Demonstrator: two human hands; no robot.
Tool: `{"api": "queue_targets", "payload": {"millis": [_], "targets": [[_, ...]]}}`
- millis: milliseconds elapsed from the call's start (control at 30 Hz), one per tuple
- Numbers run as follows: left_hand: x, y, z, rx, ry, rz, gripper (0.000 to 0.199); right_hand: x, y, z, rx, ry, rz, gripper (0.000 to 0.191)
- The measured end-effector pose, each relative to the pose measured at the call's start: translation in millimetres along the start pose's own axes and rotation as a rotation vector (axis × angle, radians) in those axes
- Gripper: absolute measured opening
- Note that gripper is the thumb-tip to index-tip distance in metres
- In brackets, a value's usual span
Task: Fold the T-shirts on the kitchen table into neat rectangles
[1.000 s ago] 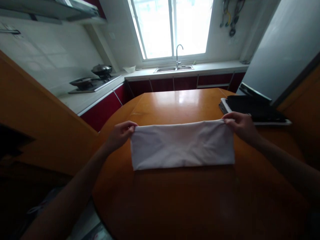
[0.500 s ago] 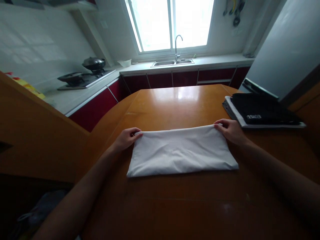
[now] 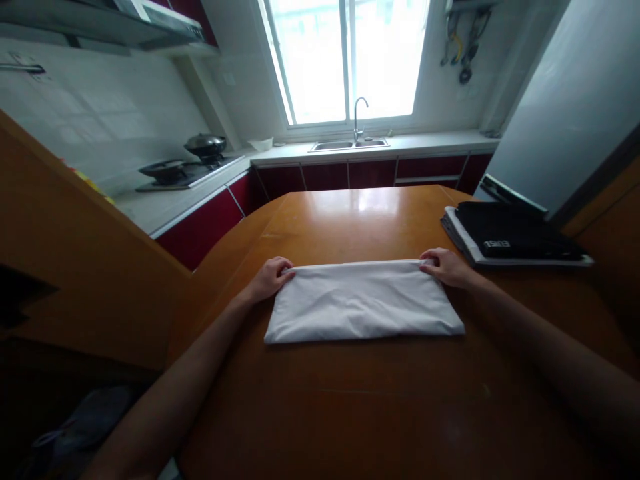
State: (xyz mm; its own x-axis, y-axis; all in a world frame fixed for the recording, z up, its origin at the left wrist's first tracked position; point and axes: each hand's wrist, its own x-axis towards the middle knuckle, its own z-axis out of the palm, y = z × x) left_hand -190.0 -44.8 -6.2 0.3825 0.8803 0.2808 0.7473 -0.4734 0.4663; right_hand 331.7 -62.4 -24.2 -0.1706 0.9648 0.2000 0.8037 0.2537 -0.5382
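A white folded cloth (image 3: 363, 301), perhaps a garment, lies as a wide flat rectangle on the brown wooden table (image 3: 325, 413). Its surface has light creases, and the near edge is folded over smoothly. My left hand (image 3: 270, 277) pinches the far left corner between thumb and fingers. At the far right corner, my right hand (image 3: 447, 267) grips the cloth in the same way. To the right of my right hand is a stack of folded clothes (image 3: 520, 230), with a black piece bearing pale lettering on top and white and grey ones beneath.
Beyond the table runs a white counter with a sink (image 3: 350, 144) and tap under a window. A stove (image 3: 187, 175) with a pan and a lidded wok stands at the left. A wooden panel (image 3: 90, 267) rises on the left, and a pale fridge (image 3: 565, 107) on the right.
The view has tilted up slightly, so the room sits lower in the picture. Both hands keep their hold on the cloth's far corners, a little closer together in the picture.
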Motion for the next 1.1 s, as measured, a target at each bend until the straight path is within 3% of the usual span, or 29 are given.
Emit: {"api": "queue_targets", "payload": {"millis": [267, 433, 600, 833, 1033, 1100], "targets": [[5.4, -4.7, -3.3, -0.012, -0.054, -0.059, 0.033, 12.1, -17.3, -10.9, -0.037, -0.142, 0.075, 0.014], [4.4, -8.8, -0.1, 0.024, -0.003, -0.071, 0.036, 7.5, -13.5, -9.2, -0.104, 0.01, 0.05, 0.027], [-1.0, -0.5, -0.5, 0.051, 0.054, -0.03, 0.033, -0.8, -16.3, -8.3, -0.082, -0.001, 0.068, 0.01], [-1.6, 10.8, -6.8, -0.014, 0.044, -0.14, 0.027, 5.5, -20.7, -14.5, 0.086, 0.109, 0.09, 0.016], [5.3, -4.5, 5.7, 0.094, 0.107, -0.112, 0.027, 18.6, -13.6, -0.5, -0.073, 0.076, 0.104, 0.01], [7.6, -6.9, 3.9, 0.09, 0.072, -0.113, 0.026, 23.2, -11.9, 0.6, -0.058, 0.042, 0.097, 0.012]]}}
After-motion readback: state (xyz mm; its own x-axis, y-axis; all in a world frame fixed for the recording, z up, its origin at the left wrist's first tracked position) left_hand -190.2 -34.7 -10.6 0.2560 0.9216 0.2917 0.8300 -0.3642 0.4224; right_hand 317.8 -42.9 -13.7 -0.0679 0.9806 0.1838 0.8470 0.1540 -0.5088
